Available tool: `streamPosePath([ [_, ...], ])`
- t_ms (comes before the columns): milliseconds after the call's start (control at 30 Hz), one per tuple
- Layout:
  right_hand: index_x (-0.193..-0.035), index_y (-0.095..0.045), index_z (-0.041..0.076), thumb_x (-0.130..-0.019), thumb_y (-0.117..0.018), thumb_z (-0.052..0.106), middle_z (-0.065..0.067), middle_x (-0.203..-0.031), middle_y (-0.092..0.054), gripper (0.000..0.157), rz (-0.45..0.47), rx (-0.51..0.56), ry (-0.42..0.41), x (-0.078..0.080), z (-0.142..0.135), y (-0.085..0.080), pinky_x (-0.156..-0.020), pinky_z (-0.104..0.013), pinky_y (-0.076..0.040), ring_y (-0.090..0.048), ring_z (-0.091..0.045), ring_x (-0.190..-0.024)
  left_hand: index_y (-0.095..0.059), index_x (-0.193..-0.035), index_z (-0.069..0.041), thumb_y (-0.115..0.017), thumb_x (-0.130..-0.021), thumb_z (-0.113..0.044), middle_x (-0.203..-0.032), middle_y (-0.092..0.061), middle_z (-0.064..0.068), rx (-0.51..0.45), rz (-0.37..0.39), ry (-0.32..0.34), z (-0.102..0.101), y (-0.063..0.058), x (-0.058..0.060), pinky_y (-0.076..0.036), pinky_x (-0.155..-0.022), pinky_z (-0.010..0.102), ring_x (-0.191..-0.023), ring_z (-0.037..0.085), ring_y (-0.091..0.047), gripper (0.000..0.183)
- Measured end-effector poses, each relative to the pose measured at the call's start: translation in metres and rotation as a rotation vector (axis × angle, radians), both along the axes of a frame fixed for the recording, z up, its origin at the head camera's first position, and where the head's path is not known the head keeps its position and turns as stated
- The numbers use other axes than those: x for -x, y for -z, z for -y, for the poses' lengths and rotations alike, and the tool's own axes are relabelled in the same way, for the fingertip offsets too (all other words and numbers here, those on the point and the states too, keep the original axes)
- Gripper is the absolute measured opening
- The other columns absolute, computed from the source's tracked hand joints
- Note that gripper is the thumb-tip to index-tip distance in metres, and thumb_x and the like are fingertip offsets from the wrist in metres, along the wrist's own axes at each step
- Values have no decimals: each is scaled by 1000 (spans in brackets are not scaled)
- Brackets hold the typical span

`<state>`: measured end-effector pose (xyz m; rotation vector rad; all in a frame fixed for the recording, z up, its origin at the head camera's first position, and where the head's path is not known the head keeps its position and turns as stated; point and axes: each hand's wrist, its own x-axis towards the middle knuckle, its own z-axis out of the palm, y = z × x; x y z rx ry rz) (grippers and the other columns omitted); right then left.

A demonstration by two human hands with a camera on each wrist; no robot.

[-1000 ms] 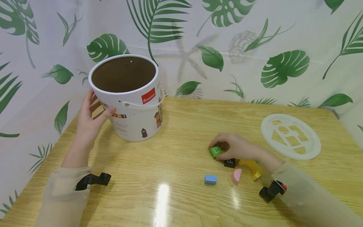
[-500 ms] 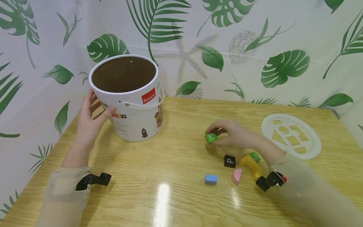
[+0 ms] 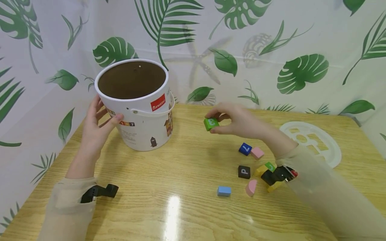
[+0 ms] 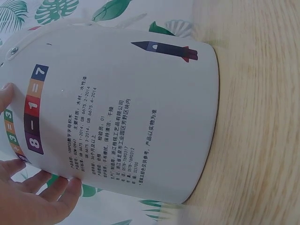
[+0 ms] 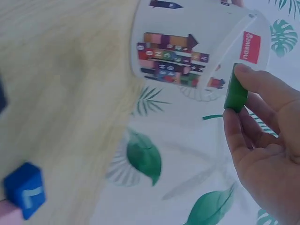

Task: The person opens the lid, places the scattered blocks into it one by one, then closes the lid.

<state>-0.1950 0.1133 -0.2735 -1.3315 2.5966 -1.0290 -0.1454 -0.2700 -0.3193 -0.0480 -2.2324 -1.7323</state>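
Green block with a white character (image 3: 211, 124), in the right hand (image 3: 238, 120): pinched, thumb on one side, fingers on the other, held above the surface (image 3: 184, 167). It sits between the hands, right of the bucket and apart from it in the head view. White round bucket with printed sides (image 3: 141, 132) stands on the surface, mouth up. Left hand (image 3: 94, 130) grips its left side, thumb on the near wall, fingers round the outer side. Red label (image 3: 158, 102) and white carry handle (image 3: 152, 114) are on the bucket's right half, away from the left hand.

Rest of the parts lie on the person's side of the right hand. Nearest: dark blue block with a white character (image 3: 245, 149), pink block (image 3: 257, 153) just beside it; can't tell if they touch. Then black block with a white character (image 3: 244, 172), pink half-round block (image 3: 251, 187), light blue rectangular block (image 3: 224, 191) closest to the person. Yellow curved piece (image 3: 260, 170) is partly hidden by the black right wrist camera (image 3: 275, 175); second green block with a white mark (image 3: 269, 166) right by it.

White disc with cut-out shapes (image 3: 334, 157) lies beyond the right forearm, partly covered. White leaf-print backdrop (image 3: 256, 16) behind both hands.
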Motion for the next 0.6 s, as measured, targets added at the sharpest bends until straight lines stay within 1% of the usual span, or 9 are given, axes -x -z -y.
streamPosePath([
  [200,-109,-63,-1,-78,-78,5,-7,-104,-63,34,-36,41,-9,6,27,-27,-85,-28,-53,-60,-18,-94,-19,-152,-34,-68,-89,-24,-154,-23,-1,4,2,-2,0,0,0,-31,-109,51,-136,27,-26,81],
  [333,-108,-64,0,-79,-78,8,-6,-104,-64,34,-63,63,10,10,45,-44,-86,-25,-51,-59,-16,-93,-19,-152,-35,-69,-89,-24,-154,-23,-1,9,2,-1,1,0,0,-31,-108,51,-136,27,-26,81],
  [433,-109,-64,1,-79,-78,9,-5,-105,-63,34,-62,76,20,12,60,-54,-86,-23,-51,-58,-14,-95,-19,-152,-35,-68,-89,-24,-154,-23,-1,8,1,3,1,-1,0,-31,-108,52,-136,27,-26,81],
  [600,-109,-64,-3,-81,-76,6,-8,-105,-63,32,-26,147,-11,17,81,-64,-87,-23,-51,-58,-15,-96,-19,-152,-34,-68,-89,-24,-154,-23,-1,6,-3,5,0,-1,0,-31,-108,52,-135,27,-26,81],
])
